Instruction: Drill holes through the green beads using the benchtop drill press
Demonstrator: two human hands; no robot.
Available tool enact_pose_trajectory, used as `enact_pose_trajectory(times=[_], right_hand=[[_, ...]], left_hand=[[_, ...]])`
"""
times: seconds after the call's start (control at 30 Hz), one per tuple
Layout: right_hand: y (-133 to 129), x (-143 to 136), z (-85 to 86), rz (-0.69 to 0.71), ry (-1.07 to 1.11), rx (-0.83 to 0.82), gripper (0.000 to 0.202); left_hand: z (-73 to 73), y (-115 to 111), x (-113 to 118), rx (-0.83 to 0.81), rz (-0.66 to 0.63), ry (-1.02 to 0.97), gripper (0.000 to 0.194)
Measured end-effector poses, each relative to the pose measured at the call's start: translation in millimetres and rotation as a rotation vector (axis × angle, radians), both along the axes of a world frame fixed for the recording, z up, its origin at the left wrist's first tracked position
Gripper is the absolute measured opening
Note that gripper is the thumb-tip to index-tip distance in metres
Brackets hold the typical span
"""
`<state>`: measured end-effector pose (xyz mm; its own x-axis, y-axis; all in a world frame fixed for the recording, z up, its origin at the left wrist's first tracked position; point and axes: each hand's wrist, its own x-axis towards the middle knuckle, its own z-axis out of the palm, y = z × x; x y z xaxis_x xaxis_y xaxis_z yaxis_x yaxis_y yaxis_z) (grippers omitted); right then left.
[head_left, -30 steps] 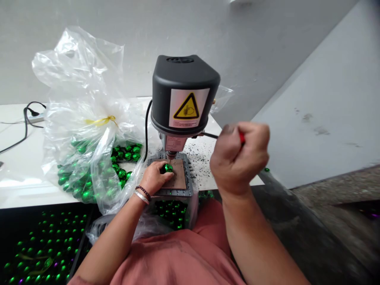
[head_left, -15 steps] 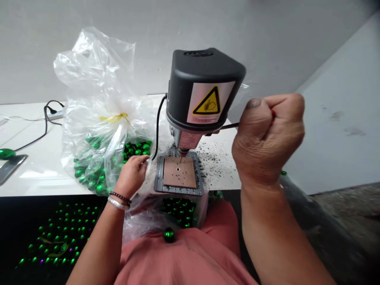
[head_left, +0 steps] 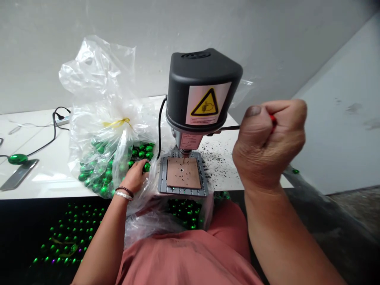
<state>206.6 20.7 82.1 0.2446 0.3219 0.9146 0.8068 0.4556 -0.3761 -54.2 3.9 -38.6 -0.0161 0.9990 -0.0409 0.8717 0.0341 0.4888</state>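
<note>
A small black bench drill [head_left: 202, 87] with a yellow warning sticker stands on the white table [head_left: 44, 174]. Its brown work plate [head_left: 183, 173] lies bare under the bit, dotted with dark shavings. My right hand [head_left: 268, 142] is fisted around the drill's red-tipped feed lever [head_left: 272, 118], raised to the right of the drill head. My left hand [head_left: 137, 174] reaches into the open mouth of a clear plastic bag [head_left: 101, 130] full of shiny green beads [head_left: 102, 174], fingers touching a green bead [head_left: 146, 166] at the bag's edge.
A second bag of green beads [head_left: 181, 209] hangs below the table's front edge at my lap. More green beads [head_left: 65, 241] lie in a dark tray at lower left. A phone [head_left: 19, 174], a green bead and a black cable [head_left: 55, 126] lie at far left.
The green bead I held under the bit is gone from the plate; one dropped to my lap. My left hand moved left into the bag. My right hand rose with the lever.
</note>
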Motion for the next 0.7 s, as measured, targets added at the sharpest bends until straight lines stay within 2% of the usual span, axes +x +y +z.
enact_pose_trajectory(times=[0.07,0.13,0.2,0.27,0.33,0.43,0.57,0.7], right_hand=[[-0.4,0.0,-1.1,0.002,0.003,0.011,0.022],[-1.1,0.1,-2.0,0.001,0.005,0.021,0.021],[-1.8,0.3,-2.6,-0.002,0.002,0.026,0.020],[-2.2,0.3,-2.9,-0.003,0.002,0.026,0.020],[-2.5,0.1,-2.9,0.004,0.009,0.029,0.020],[-3.3,-0.7,-2.4,0.021,0.020,0.040,0.020],[-5.7,-1.4,-1.7,0.046,0.045,0.020,0.019],[-7.8,-0.1,-2.0,0.069,0.056,-0.036,0.018]], left_hand=[[4.1,-5.3,-0.7,0.066,0.143,-0.364,0.045],[12.4,-12.4,0.5,0.026,0.227,-0.826,0.051],[23.0,-18.5,3.2,-0.078,0.202,-1.258,0.053],[33.2,-22.0,7.4,-0.165,0.165,-1.513,0.048],[40.9,-23.4,13.3,-0.205,0.179,-1.604,0.044],[46.2,-24.0,25.5,-0.250,0.211,-1.587,0.038],[42.7,-23.4,46.8,-0.318,0.227,-1.477,0.029],[34.5,-16.9,67.8,-0.321,0.210,-1.304,0.032]])
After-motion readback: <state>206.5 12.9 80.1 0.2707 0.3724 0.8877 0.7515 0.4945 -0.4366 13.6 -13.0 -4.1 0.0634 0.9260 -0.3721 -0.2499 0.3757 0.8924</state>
